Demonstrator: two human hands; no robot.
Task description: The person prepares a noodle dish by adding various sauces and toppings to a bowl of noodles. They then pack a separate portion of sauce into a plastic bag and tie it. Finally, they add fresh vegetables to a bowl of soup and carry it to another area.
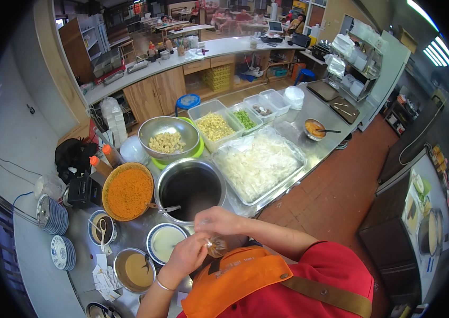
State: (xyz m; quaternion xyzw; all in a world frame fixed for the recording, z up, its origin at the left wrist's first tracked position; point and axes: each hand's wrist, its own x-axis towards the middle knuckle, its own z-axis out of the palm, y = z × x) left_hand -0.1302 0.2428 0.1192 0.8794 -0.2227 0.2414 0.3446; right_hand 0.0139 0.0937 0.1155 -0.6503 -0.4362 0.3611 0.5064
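My left hand (184, 254), with a bracelet at its wrist, pinches the gathered neck of a small clear plastic bag (217, 246) close to my orange apron. The bag bulges with something brownish. Just above it my right hand (216, 221) is raised with fingers bent together; a bit of clear plastic shows at its fingertips. Beyond the hands stands a steel pot (222, 179) of dark liquid, a ladle handle over its rim. A blue-rimmed bowl of whitish liquid (165, 243) lies beside my left hand, and a steel bowl of tan sauce (139, 270) is nearer me.
An orange-brown crumbly food fills a wide bowl (128, 191) at the left. Beyond the pot are a steel bowl of pale chunks (167, 142) and a plastic-lined tray of white strips (256, 163). Stacked plates (53, 214) stand far left. People sit in the background.
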